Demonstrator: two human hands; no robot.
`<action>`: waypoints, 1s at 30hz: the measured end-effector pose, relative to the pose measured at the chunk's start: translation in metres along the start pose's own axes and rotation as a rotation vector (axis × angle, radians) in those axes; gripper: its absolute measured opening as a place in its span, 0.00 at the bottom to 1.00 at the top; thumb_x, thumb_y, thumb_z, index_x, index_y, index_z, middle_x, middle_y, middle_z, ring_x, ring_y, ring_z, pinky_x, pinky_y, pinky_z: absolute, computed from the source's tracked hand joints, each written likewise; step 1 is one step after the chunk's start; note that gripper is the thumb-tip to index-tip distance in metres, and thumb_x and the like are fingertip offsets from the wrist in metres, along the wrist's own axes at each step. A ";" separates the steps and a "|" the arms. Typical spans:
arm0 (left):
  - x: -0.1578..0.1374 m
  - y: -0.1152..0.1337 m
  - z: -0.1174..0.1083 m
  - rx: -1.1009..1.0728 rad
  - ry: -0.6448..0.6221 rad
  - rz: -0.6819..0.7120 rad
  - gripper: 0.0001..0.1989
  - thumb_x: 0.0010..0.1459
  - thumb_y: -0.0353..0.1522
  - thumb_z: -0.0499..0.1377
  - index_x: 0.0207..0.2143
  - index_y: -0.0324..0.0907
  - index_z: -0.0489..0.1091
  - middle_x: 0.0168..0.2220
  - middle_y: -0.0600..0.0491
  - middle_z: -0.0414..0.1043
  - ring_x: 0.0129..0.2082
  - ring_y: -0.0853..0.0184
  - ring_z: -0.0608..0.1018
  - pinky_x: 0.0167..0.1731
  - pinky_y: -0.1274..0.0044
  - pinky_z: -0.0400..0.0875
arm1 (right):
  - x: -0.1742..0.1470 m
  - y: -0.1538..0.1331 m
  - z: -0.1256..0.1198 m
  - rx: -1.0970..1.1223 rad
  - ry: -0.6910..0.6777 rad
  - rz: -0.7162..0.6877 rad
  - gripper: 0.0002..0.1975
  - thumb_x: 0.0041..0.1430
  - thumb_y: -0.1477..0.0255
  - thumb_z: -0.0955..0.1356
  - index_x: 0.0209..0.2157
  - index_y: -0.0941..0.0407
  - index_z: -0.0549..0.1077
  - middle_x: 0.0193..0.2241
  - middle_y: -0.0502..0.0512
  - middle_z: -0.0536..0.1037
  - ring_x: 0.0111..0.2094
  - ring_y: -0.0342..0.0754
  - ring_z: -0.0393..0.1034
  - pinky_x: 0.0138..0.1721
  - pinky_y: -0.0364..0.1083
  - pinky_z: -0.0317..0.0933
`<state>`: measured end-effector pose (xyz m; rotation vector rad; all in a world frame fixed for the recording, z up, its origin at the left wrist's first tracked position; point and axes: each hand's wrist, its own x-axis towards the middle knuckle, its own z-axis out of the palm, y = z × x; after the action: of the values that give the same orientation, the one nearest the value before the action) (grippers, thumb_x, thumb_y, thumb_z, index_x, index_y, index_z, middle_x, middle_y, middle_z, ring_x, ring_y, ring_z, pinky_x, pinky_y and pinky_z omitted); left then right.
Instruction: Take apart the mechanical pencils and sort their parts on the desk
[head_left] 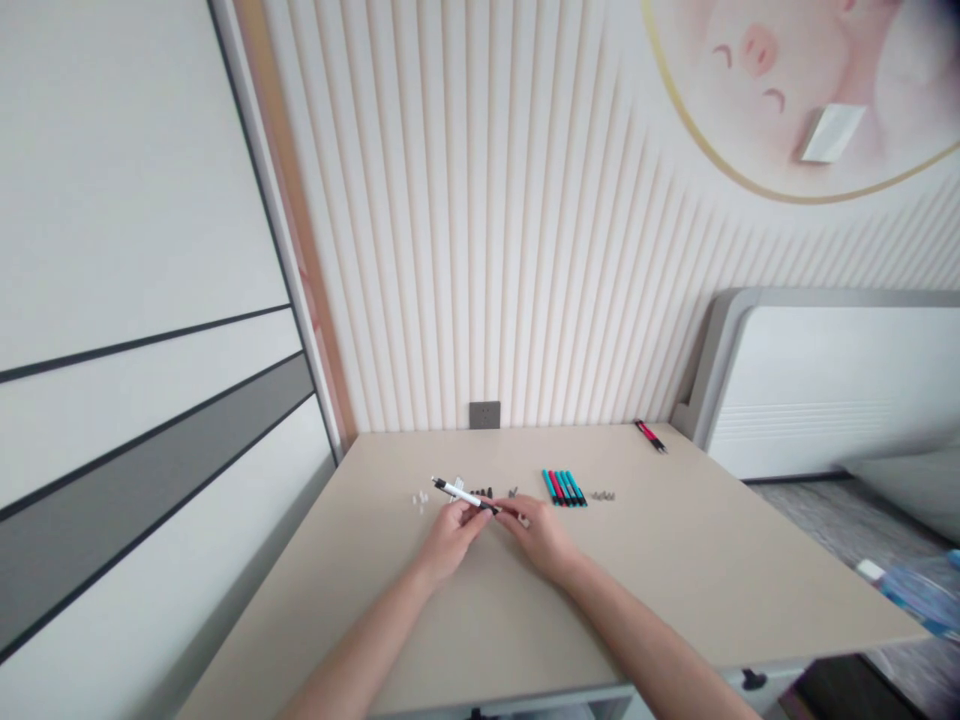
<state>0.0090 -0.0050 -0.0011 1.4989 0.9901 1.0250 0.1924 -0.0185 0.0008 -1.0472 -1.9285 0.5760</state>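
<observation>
The left hand [448, 542] pinches a white-and-black pen [463, 494] near its lower end; the right hand [544, 537] has its fingertips drawn together at that same black end. The pen slants up to the left, over the table [525, 630]. Just beyond the hands are small black parts [484, 492], with clear pieces [420, 499] to the left. Right of them lies a row of blue and red pens [564, 488], then small grey parts [603, 496]. A red-and-black pen [650, 436] lies near the back right corner. Tabletop stretches from the forearms to the front and right edges; the ribbed wall [465, 220] bounds the back.
</observation>
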 end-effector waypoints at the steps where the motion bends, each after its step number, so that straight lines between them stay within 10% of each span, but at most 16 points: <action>1: 0.000 0.001 0.000 0.004 0.014 0.011 0.24 0.53 0.45 0.62 0.46 0.36 0.73 0.36 0.48 0.76 0.37 0.61 0.75 0.39 0.73 0.68 | 0.000 0.000 0.000 -0.028 0.004 -0.003 0.12 0.63 0.65 0.64 0.41 0.52 0.79 0.30 0.55 0.77 0.32 0.49 0.69 0.36 0.47 0.61; 9: -0.004 0.013 -0.013 0.322 0.084 0.164 0.17 0.60 0.42 0.54 0.44 0.42 0.73 0.43 0.47 0.76 0.40 0.60 0.76 0.42 0.71 0.68 | 0.010 0.031 -0.054 -0.175 0.308 0.099 0.15 0.62 0.60 0.63 0.38 0.52 0.78 0.33 0.57 0.78 0.35 0.52 0.70 0.41 0.50 0.62; 18: -0.007 0.012 -0.007 0.648 -0.061 0.331 0.14 0.64 0.37 0.49 0.37 0.42 0.74 0.32 0.52 0.72 0.31 0.67 0.72 0.34 0.76 0.65 | -0.012 0.140 -0.206 -0.702 0.422 0.922 0.17 0.62 0.65 0.61 0.39 0.56 0.79 0.39 0.64 0.78 0.43 0.55 0.72 0.41 0.48 0.63; 30: -0.008 0.016 -0.001 0.645 -0.155 0.293 0.14 0.64 0.36 0.50 0.36 0.43 0.74 0.30 0.52 0.71 0.31 0.67 0.72 0.34 0.77 0.65 | -0.002 0.194 -0.215 -0.822 0.414 1.120 0.19 0.62 0.65 0.60 0.44 0.60 0.77 0.43 0.70 0.76 0.46 0.60 0.72 0.44 0.53 0.64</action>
<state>0.0066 -0.0146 0.0137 2.2711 1.0630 0.8010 0.4623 0.0856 -0.0222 -2.5618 -1.0382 0.0557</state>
